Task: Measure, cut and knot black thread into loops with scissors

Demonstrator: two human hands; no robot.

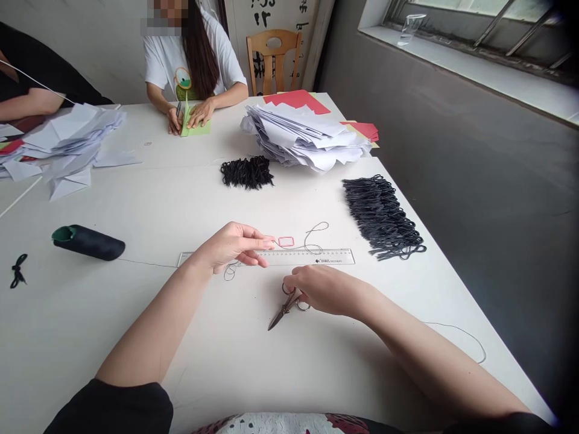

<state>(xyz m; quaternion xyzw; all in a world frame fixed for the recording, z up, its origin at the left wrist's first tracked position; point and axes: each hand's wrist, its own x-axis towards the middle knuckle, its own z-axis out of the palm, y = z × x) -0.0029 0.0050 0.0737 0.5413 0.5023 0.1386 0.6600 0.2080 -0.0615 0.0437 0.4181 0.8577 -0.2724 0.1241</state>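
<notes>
My left hand (239,244) is over the ruler, thumb and index finger pinched on a thin dark thread (312,248). From the fingertips the thread curls away to the right in a loose loop. Below the palm there is another small tangle of thread (230,271). The clear plastic ruler (335,257) lies flat, partly covered by my left hand and forearm. My right hand (321,288) has its fingers closed at the handle rings of the scissors (283,312), whose blades point toward the lower left and look closed. A dark spool (90,242) lies at the left, a strand running from it to the ruler.
Bundles of black looped cords (382,217) lie at the right, with a smaller black pile (247,172) farther back. White paper stacks (307,135) stand behind. Across the table, a person (199,72) works on green paper (199,128). A black knotted cord (18,271) lies far left.
</notes>
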